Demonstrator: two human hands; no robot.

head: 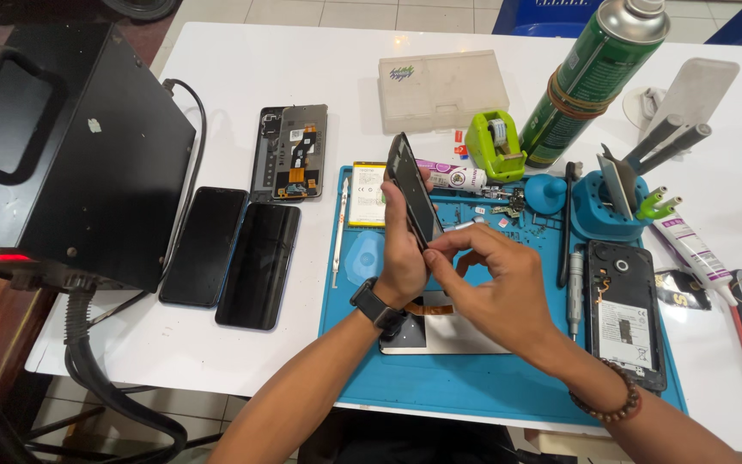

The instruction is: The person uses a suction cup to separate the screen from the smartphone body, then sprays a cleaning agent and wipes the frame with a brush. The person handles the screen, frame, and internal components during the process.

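Hands and, two, both closed on one upright phone frame; two dark phones beside the mat.

Counted in view:

Two hands: left hand and right hand, both on one phone frame held upright.

Two dark phones face up, well left of the left hand. One opened phone back beyond them. One opened phone just right of the right hand.

One white screen panel beneath both hands. One blue work mat under them.

One battery beside the left hand, far side.

One green spray can, one green tape dispenser, one translucent box, all beyond the hands.

One blue tool holder beyond the right hand. One black station far left of the left hand.

One wristwatch on the left wrist, one bead bracelet on the right.
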